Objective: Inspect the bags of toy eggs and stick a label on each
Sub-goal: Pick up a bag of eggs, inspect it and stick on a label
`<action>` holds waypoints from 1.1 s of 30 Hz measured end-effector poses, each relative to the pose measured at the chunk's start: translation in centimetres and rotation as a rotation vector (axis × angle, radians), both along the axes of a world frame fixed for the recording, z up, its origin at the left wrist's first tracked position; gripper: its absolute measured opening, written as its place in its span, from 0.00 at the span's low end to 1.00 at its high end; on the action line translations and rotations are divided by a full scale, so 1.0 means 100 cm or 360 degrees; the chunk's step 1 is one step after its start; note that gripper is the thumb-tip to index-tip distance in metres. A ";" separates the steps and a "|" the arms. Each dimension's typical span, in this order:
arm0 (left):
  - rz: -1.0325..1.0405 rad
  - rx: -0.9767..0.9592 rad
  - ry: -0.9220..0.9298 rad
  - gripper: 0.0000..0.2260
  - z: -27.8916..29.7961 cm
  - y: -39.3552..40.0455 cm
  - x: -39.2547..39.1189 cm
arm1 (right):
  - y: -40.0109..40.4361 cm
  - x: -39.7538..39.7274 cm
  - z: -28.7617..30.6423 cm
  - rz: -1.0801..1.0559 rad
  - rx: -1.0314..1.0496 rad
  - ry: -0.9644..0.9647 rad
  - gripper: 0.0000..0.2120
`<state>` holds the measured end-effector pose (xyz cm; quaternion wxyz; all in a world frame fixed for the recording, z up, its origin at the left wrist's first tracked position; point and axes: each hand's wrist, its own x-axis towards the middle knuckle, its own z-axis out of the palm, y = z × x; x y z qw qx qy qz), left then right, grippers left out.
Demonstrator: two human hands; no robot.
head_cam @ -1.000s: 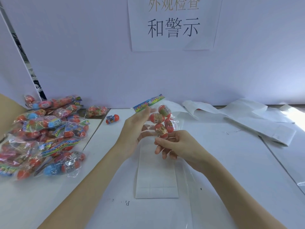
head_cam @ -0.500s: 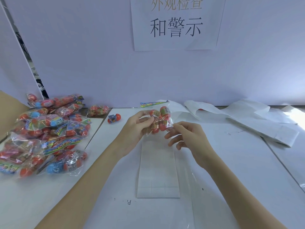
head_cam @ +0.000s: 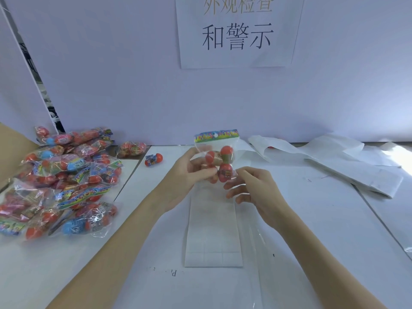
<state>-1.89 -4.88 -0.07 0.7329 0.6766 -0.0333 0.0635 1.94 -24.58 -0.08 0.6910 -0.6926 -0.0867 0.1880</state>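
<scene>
In the head view we hold one bag of toy eggs [head_cam: 217,157] upright just above the middle of the frame, its colourful header card on top and the red eggs bunched in the clear film below. Our left hand [head_cam: 189,175] has thumb and fingers curled round the lower part of the bag, squeezing the eggs from the left; our right hand [head_cam: 252,188] sits just right of it, fingers loosely bent, with the fingertips at the bag's bottom edge, and we cannot tell whether they pinch the film or only touch it. We judge the bag light, the film soft, crinkly and slippery, the eggs hard and apt to roll about inside, so the firmest hold is the stiff header card or a cupped grip round the eggs themselves; loose film alone would slide. Beneath our hands, at lower centre, lies the white label sheet [head_cam: 213,237], flat on the white table [head_cam: 323,219]. At the left a pile of bagged eggs [head_cam: 64,186] waits, with one loose toy egg [head_cam: 153,160] near it, left of centre. Crumpled white backing sheets [head_cam: 334,161] lie at the right, and a paper sign [head_cam: 237,32] hangs on the wall at top centre.
</scene>
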 end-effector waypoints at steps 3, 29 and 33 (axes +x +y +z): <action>0.0326 -0.0114 -0.0079 0.26 -0.004 0.007 0.005 | 0.001 0.000 -0.002 0.0055 0.0039 -0.0058 0.13; 0.0704 0.0920 -0.0032 0.10 -0.029 0.014 0.015 | 0.003 0.001 -0.020 -0.0049 -0.0685 -0.1079 0.14; 0.0661 0.0847 -0.0049 0.13 -0.028 0.011 0.013 | 0.002 0.002 -0.021 -0.0031 -0.0765 -0.1103 0.16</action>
